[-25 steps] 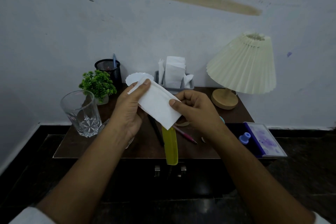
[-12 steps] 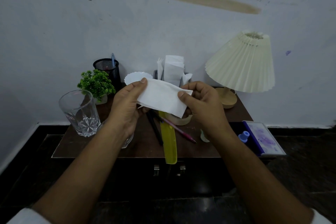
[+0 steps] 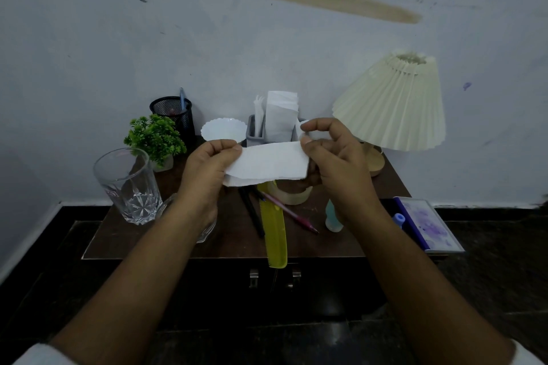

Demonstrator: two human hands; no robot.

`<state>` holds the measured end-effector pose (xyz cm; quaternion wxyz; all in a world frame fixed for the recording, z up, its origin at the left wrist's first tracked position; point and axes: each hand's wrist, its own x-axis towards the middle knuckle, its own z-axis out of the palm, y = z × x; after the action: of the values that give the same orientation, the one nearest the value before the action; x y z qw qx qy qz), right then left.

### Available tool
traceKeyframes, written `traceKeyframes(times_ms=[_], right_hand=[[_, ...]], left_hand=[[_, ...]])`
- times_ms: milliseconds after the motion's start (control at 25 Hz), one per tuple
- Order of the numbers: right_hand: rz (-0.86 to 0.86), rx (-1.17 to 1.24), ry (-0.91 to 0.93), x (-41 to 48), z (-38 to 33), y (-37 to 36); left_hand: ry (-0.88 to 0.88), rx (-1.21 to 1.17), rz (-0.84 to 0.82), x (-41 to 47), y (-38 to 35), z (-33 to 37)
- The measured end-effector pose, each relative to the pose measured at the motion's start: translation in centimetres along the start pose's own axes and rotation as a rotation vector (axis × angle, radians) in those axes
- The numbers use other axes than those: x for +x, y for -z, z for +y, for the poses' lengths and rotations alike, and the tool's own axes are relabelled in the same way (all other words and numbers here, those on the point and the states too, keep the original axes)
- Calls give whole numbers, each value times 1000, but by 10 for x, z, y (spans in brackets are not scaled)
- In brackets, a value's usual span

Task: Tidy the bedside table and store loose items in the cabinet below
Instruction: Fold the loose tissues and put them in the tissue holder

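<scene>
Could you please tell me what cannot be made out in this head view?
Head view:
Clear glass item: mostly behind the left wrist.
Tape roll: top behind the tissue.
Pale bottle: top behind the right hand.
Mesh cup contents: too dark.

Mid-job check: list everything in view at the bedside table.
napkin: one, white, held above table
glass: one, clear, front left
plant: one, green, back left
pen cup: one, black, back left
bowl: one, white, back centre
holder: one, grey, back centre
lamp: one, cream, back right
comb: one, yellow, overhanging front edge
pens: two, black and pink, centre
tape roll: one, pale, centre
tube: one, pale, centre right
book: one, purple, right edge
left hand: one, pinching napkin's left end
right hand: one, pinching napkin's right end
</scene>
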<state>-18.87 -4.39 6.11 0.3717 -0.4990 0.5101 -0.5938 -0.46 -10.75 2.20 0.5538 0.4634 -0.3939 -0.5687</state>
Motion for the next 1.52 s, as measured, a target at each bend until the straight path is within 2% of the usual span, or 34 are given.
traceKeyframes(times_ms=[80, 160, 200, 280, 360, 400, 520, 720, 920, 1120, 1320, 1520], right_hand=[[-54, 64, -48, 0, -3, 1], [-104, 100, -103, 2, -3, 1], [-118, 102, -117, 3, -2, 1], [-129, 95, -129, 3, -1, 1], [-139, 89, -129, 3, 0, 1], [-151, 88, -127, 3, 0, 1], [-167, 122, -126, 1, -2, 1], [-27, 17, -77, 0, 2, 0], [-133, -111, -97, -1, 14, -9], [-105, -100, -85, 2, 15, -7], [-124, -133, -114, 0, 17, -10], [-222, -143, -170, 1, 18, -9]], left_hand=[[-21, 117, 29, 0, 0, -6], [-212, 271, 44, -3, 2, -6], [-334, 321, 2, -6, 3, -5], [-494, 346, -206, -12, 1, 1], [-543, 406, -401, -20, -6, 0], [-557, 417, -446, -21, -9, -2], [-479, 297, -361, -21, -13, -6], [-148, -31, -235, -20, -14, -3], [42, -240, -265, -20, -19, 0], [-27, -161, -268, -20, -19, -6], [11, -137, -249, -18, -17, -6], [28, -129, -223, -19, -17, -4]])
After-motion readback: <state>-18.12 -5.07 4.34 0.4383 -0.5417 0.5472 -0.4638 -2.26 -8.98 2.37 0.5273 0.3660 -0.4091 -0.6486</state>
